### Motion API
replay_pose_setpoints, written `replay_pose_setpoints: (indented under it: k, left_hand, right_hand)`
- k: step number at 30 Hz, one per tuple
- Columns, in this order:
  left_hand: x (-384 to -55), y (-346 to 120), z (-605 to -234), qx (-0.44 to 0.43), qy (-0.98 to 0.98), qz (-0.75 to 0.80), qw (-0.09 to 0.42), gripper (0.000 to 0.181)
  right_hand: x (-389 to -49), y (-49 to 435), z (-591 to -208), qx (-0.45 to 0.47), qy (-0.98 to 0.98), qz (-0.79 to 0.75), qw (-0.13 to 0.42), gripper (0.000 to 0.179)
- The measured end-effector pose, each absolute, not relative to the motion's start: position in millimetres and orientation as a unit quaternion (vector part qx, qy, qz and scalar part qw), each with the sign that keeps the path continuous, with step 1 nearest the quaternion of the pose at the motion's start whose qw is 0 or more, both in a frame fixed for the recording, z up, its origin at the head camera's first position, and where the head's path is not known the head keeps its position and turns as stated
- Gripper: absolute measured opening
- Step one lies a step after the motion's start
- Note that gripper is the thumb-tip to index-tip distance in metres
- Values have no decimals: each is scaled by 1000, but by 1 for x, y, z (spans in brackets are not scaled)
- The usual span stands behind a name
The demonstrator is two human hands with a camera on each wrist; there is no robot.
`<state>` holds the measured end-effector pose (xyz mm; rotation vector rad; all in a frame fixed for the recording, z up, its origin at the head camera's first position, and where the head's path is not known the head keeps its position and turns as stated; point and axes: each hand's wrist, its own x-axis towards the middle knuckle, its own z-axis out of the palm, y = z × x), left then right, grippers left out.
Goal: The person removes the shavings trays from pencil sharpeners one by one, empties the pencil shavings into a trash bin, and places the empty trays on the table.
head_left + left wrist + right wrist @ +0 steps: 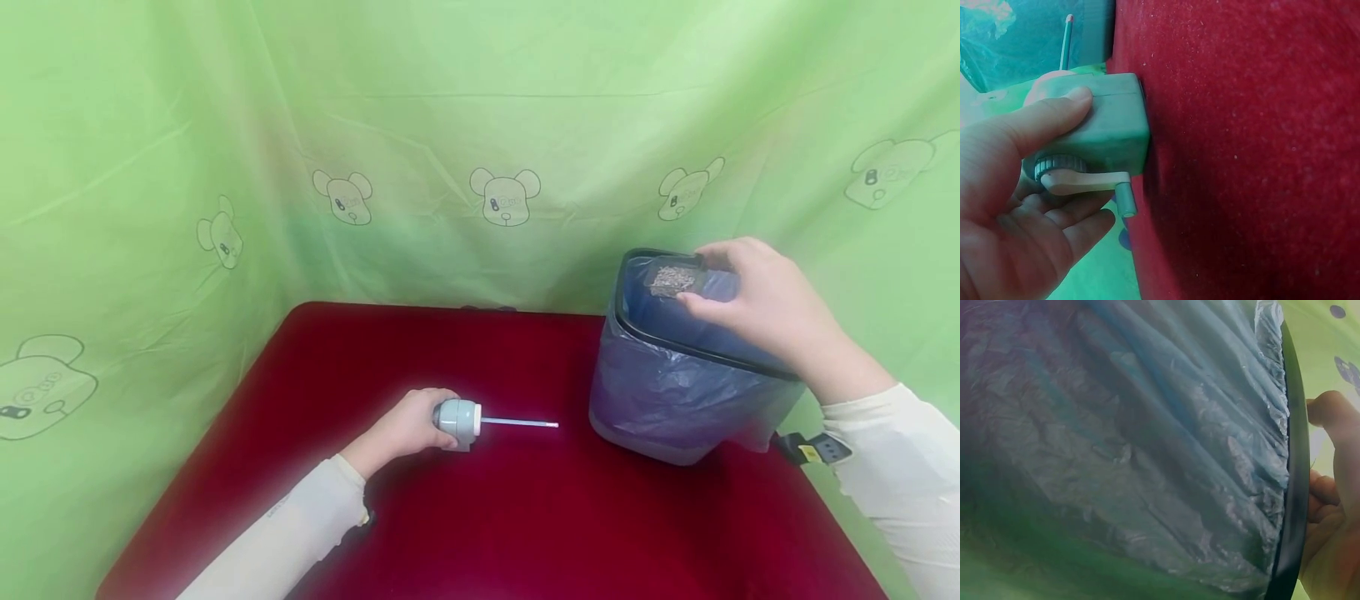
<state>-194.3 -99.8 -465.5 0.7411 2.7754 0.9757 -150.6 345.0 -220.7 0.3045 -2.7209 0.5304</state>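
Observation:
My left hand (408, 425) grips a pale green hand-crank pencil sharpener (459, 421) close over the red tabletop. A pencil (517, 422) juts from the sharpener's front, pointing toward the bin. In the left wrist view the thumb lies across the body, and a crank handle (1088, 182) shows on its back end. Over the mouth of the lined trash bin (660, 408), my right hand (768, 296) pinches a small clear shavings drawer (672, 279) holding grey-brown shavings. The bin's rim hides much of that hand in the right wrist view.
A blue plastic bag (1135, 456) lines the bin and folds over its dark rim (1295, 487). The bin stands at the right side of the red cloth-covered table (510, 517). Green curtains (480, 100) with bear-head outlines hang close behind and at both sides.

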Motion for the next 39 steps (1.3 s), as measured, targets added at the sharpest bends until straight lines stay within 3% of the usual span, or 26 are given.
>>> replay_pose_setpoints:
  k: [39]
  left_hand:
    - [-195, -100, -462, 243, 911, 326, 66, 65]
  right_hand:
    - [-156, 354, -226, 140, -967, 59, 202, 67]
